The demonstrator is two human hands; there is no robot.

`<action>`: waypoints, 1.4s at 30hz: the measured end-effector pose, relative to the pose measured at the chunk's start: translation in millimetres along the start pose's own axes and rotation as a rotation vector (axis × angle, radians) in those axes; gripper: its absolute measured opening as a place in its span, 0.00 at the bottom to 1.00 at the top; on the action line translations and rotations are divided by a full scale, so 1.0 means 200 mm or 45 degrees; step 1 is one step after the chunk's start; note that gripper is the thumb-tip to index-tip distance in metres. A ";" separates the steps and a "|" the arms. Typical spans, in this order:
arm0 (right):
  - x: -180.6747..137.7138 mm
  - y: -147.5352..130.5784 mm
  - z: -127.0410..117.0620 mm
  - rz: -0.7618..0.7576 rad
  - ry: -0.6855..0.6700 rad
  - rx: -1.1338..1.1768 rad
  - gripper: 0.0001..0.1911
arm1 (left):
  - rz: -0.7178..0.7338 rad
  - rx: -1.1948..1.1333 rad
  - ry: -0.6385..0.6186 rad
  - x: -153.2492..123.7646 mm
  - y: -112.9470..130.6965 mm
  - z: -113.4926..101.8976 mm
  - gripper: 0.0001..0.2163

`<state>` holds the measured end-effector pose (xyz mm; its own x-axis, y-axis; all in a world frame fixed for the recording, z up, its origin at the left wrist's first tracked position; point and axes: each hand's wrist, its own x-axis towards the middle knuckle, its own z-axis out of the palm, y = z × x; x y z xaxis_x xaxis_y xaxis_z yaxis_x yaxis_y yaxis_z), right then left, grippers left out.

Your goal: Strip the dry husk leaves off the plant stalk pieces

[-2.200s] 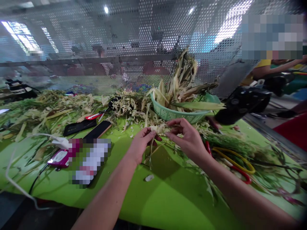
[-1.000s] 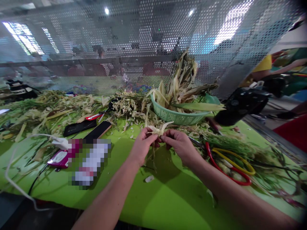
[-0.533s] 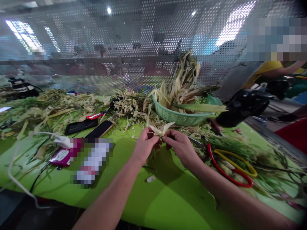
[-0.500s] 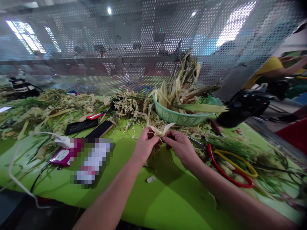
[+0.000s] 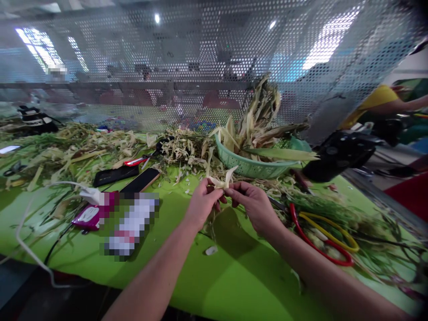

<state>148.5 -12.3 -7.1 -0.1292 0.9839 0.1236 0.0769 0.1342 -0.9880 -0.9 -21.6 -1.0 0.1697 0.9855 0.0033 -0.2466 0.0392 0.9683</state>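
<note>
Between my two hands, above the green table [image 5: 200, 276], is a small folded piece of pale corn husk [image 5: 222, 182] with pointed ends sticking up. My left hand [image 5: 202, 205] pinches its left side between thumb and fingers. On its other side, the thumb and fingertips of my right hand [image 5: 250, 203] close on it close to the left fingertips. The lower part of the husk piece is hidden behind my fingers. A small white scrap [image 5: 211, 250] lies on the table below my hands.
Behind my hands stands a green basket [image 5: 257, 169] of dried husks [image 5: 256, 116]. Scissors with red and yellow handles [image 5: 329, 236] lie at right on plant scraps. Phones [image 5: 140, 182], a purple packet [image 5: 88, 216] and a white cable [image 5: 25, 243] are at left. A perforated screen [image 5: 187, 67] rises behind.
The husk's right tip has shifted left and stands more upright, while my right fingers have moved slightly. My left hand keeps its pinch. The whole view has shifted a little.
</note>
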 end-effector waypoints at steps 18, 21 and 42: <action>-0.03 -0.04 0.07 -0.028 0.153 -0.016 0.13 | 0.095 0.132 0.138 0.01 -0.03 0.00 0.08; -0.03 -0.04 0.07 -0.089 0.169 -0.102 0.12 | 0.129 0.085 0.109 0.02 -0.03 0.00 0.08; -0.05 -0.04 0.09 -0.439 0.275 -0.622 0.04 | 0.070 0.016 0.139 0.01 -0.01 0.02 0.05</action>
<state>132.1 -25.1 -2.1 -0.0283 0.8691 0.4937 0.5151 0.4360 -0.7380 4.3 -20.3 -2.3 0.0512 0.9982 0.0298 -0.2405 -0.0166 0.9705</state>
